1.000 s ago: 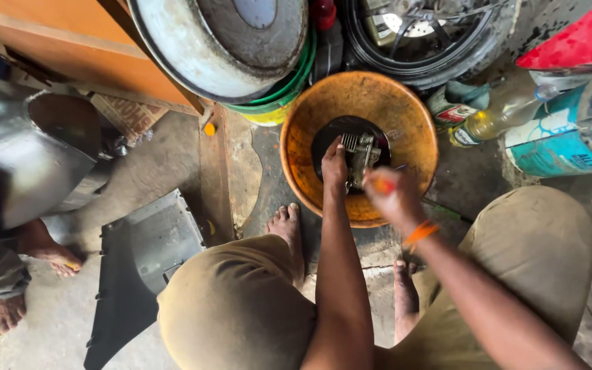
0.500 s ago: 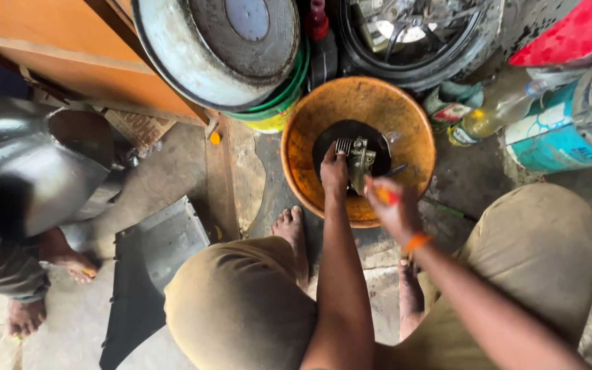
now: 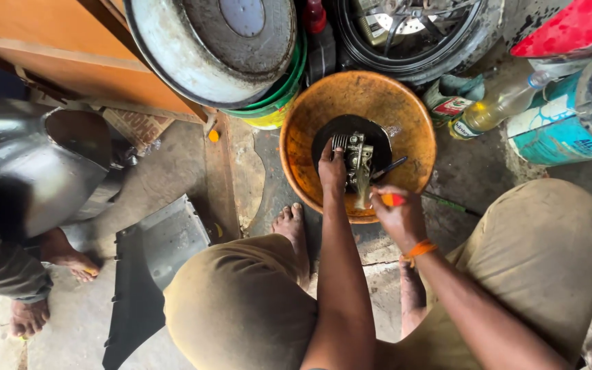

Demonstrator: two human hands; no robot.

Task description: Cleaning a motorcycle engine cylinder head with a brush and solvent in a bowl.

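My left hand [image 3: 332,168] grips a grimy metal engine part [image 3: 358,159] standing in dark liquid at the bottom of an orange basin [image 3: 316,109]. My right hand [image 3: 397,214] is closed on a brush with a red handle [image 3: 392,199], held just right of the part; its dark end [image 3: 390,168] reaches toward the metal. An orange band circles my right wrist. My knees in brown trousers frame both arms, and my bare feet rest on the floor below the basin.
A large metal pan [image 3: 214,48] leans over a green bucket behind the basin. A tyre with wheel [image 3: 412,34], a bottle of yellow liquid [image 3: 498,106] and a teal paint bucket [image 3: 570,120] stand to the right. Another person's bare feet [image 3: 70,257] and a grey panel [image 3: 152,260] are at left.
My right hand with the brush has shifted slightly lower and to the right of the part. My left hand keeps its hold on the engine part.
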